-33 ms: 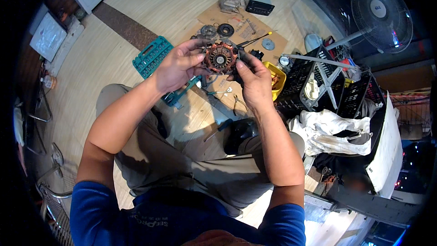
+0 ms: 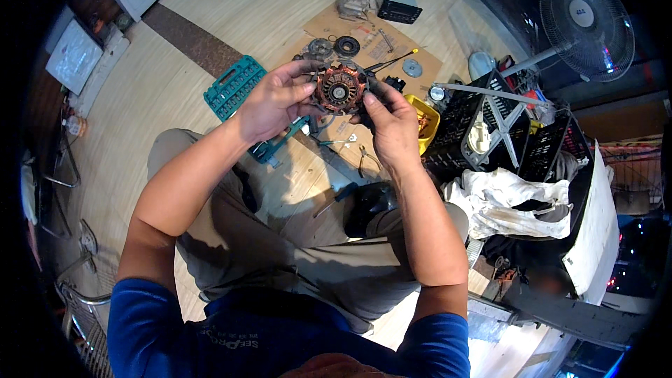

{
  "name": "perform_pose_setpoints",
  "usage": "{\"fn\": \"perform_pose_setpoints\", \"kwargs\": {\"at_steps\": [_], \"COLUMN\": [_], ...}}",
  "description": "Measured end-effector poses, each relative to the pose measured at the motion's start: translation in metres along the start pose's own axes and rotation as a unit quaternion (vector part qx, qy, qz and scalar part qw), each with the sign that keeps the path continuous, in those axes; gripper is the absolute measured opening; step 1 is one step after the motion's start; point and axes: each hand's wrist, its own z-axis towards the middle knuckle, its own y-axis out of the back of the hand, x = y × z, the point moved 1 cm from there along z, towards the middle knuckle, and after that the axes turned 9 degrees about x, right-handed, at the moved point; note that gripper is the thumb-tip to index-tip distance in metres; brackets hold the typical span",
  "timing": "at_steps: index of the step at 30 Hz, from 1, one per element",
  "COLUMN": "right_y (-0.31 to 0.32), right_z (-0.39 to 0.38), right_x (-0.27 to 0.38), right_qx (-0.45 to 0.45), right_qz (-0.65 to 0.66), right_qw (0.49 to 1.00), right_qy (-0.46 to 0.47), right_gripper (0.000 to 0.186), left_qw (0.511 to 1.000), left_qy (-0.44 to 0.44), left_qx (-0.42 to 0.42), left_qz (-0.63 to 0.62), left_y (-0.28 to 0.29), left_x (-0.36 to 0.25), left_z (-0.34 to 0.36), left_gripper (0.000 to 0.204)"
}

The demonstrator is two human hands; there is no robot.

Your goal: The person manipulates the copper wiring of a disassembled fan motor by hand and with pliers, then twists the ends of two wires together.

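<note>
Up in front of me, both hands hold a round alternator stator with copper windings and a finned, dark hub at its centre. My left hand grips its left rim, thumb on the near face and fingers behind. On the opposite rim, my right hand closes with its thumb against the lower right edge. Beyond it, a black ring-shaped part and a grey round housing part lie on cardboard. Part of the stator's back is hidden by my fingers.
A teal socket set case lies open at left. A screwdriver and pliers lie near my feet. At right stand a yellow container, black crates and a fan. A car stereo sits farther off.
</note>
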Motion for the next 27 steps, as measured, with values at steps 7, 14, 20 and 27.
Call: {"fn": "perform_pose_setpoints", "kwargs": {"at_steps": [7,14,20,27], "right_y": [0.0015,0.0005,0.0011,0.0014], "right_z": [0.0002,0.0008,0.0015,0.0015], "right_x": [-0.0029,-0.0041,-0.0032,-0.0023], "right_qx": [-0.005,-0.003,0.003,0.004], "right_qz": [-0.024,-0.035,-0.034,-0.011], "right_qw": [1.0,0.999,0.999,1.0], "right_qy": [0.02,0.027,0.018,0.002], "right_gripper": [0.029,0.03,0.028,0.027], "left_qw": [1.0,1.0,0.999,0.999], "left_qy": [0.012,0.021,0.029,0.04], "left_qx": [-0.02,-0.022,-0.023,-0.035], "left_qz": [0.008,-0.001,-0.01,-0.012], "left_y": [0.0008,0.0053,0.0018,-0.0027], "left_x": [0.002,0.0045,0.0044,0.0024], "left_z": [-0.0015,-0.0022,-0.0015,-0.0018], "left_gripper": [0.044,0.041,0.04,0.038]}}
